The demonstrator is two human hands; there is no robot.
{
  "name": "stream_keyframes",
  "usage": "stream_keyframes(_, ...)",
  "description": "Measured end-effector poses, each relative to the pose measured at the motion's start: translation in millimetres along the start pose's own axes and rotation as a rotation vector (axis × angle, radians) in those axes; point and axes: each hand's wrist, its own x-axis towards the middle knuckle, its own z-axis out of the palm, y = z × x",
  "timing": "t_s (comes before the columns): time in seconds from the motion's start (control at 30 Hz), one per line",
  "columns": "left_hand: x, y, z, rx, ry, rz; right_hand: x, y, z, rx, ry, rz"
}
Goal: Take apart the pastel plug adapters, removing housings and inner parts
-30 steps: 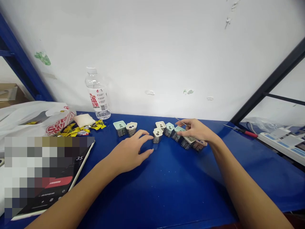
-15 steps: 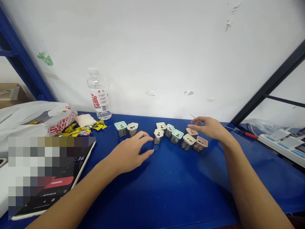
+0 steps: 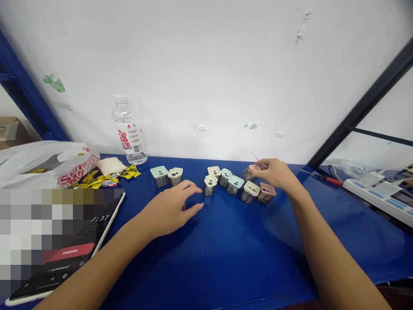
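- The left hand (image 3: 174, 209) lies palm down on the blue surface (image 3: 232, 258), fingers loosely spread and a little curled, holding nothing.
- Just past its forefinger stands a cream sharpener (image 3: 210, 184); whether the fingertip touches it cannot be told.
- The right hand (image 3: 274, 174) is closed narrowly at the fingertips on the held sharpener (image 3: 249, 172), which is tilted and lifted just clear of the surface.
- A thin needle (image 3: 257, 159) sticks up and to the left out of the same hand.
- Just below the right hand's fingers stand a cream-lidded sharpener (image 3: 251, 189) and a pink-lidded sharpener (image 3: 266, 191), side by side and upright.
- Between the two hands sit two mint sharpeners (image 3: 235, 183) and another cream one, close together.
- Beyond the left hand, a pair of sharpeners (image 3: 167, 175) stands apart from the rest.
- Far left of the left hand: a water bottle (image 3: 129, 133), sweet wrappers (image 3: 100, 177), a plastic bag (image 3: 48, 161) and a tablet (image 3: 64, 254).
- Right of the right hand lie a screwdriver (image 3: 318, 175) and a power strip (image 3: 377, 193).
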Motion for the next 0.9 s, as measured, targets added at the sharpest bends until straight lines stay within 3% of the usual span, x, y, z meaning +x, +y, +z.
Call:
stream_keyframes(0.13, -0.9, 3.8, -7.3, -0.033, 0.034, -0.028, -14.8, -18.4, -7.9, 0.186, -0.072, -0.168)
stream_keyframes(0.3, -4.1, 14.3, -12.8, -0.223, 0.09, -0.038, -40.7, -54.7, 18.9, 0.448, -0.414, -0.396)
stream_keyframes(0.5, -7.6, 10.7, -16.4, -0.324, -0.131, -0.043, -64.2, -81.2, 50.0, 0.425, -0.594, -0.476)
stream_keyframes(0.67, -7.1, 2.6, -20.5, -0.287, -0.199, -0.016, -68.2, -83.1, 49.6, 0.447, -0.619, -0.484)
stream_keyframes(0.9, -10.0, 1.8, -18.7, -0.17, -0.25, -0.056, -61.2, -73.4, 41.6, 0.429, -0.466, -0.405)
